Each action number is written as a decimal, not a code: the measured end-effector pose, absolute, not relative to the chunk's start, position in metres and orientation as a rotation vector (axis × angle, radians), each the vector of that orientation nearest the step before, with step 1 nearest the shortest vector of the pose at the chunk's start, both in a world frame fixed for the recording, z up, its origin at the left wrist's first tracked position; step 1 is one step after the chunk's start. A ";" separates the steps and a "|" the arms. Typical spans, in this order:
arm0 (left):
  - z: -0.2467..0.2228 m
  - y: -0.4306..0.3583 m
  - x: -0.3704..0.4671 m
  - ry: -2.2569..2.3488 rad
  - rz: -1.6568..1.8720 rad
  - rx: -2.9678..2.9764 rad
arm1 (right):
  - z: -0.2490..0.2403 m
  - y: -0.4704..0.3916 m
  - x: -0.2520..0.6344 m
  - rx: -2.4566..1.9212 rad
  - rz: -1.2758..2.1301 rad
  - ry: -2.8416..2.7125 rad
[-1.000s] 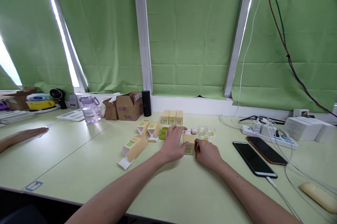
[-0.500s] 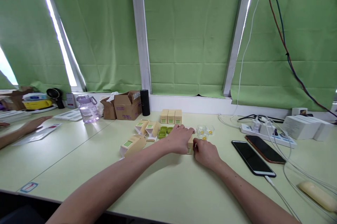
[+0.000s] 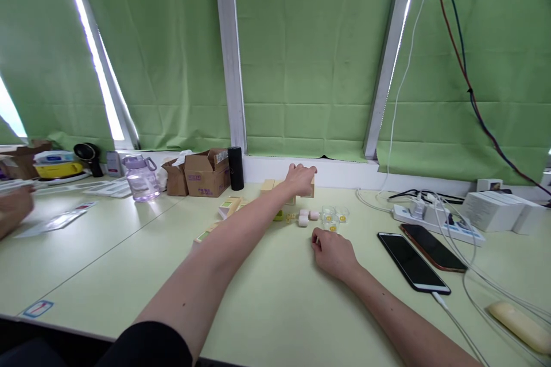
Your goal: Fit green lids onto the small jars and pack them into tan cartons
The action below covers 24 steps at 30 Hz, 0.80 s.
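My left hand (image 3: 300,180) is stretched to the back of the table, its fingers closed over a small beige cardboard box (image 3: 308,189). It sits beside the row of similar boxes (image 3: 267,185), which my forearm partly hides. My right hand (image 3: 334,252) rests on the table with curled fingers, and nothing shows in it. Just beyond it stand small clear cups (image 3: 329,219) with yellow marks. Left of these lie small pale pink cylinders (image 3: 303,220), tiny yellow pieces (image 3: 291,218) and a green container (image 3: 279,216). Open beige boxes (image 3: 229,206) lie left of my left forearm, partly covered.
Phones (image 3: 413,262), a power strip (image 3: 434,222) and loose white cables are at the right, with white boxes (image 3: 495,208) behind. At the back left stand a purple bottle (image 3: 142,179), a brown carton (image 3: 208,174) and a black cylinder (image 3: 235,168). Another person's hand (image 3: 16,209) is far left.
My left hand has carried the small box away from my right hand to the back row. My right hand has drawn slightly nearer and left the box. The other person's hand has moved left.
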<state>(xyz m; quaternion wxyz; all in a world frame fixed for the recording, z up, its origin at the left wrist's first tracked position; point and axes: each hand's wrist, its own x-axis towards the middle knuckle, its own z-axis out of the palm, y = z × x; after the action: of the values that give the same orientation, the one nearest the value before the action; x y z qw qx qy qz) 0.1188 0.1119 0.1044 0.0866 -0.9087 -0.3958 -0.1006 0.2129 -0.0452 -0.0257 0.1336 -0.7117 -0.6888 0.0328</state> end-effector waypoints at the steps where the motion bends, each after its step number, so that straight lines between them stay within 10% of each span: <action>1: 0.099 0.118 0.124 -1.197 -0.300 -2.695 | -0.026 -0.045 0.213 -2.063 0.094 -2.001; 24: 0.026 0.105 0.146 -1.398 -0.235 -2.663 | -0.026 -0.045 0.213 -2.040 0.046 -2.021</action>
<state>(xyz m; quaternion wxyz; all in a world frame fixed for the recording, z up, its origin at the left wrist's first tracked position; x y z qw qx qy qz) 0.1461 0.1048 0.0255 0.0623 -0.8811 -0.4624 -0.0776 0.2125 -0.0455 -0.0261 0.1345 -0.7038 -0.6973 0.0157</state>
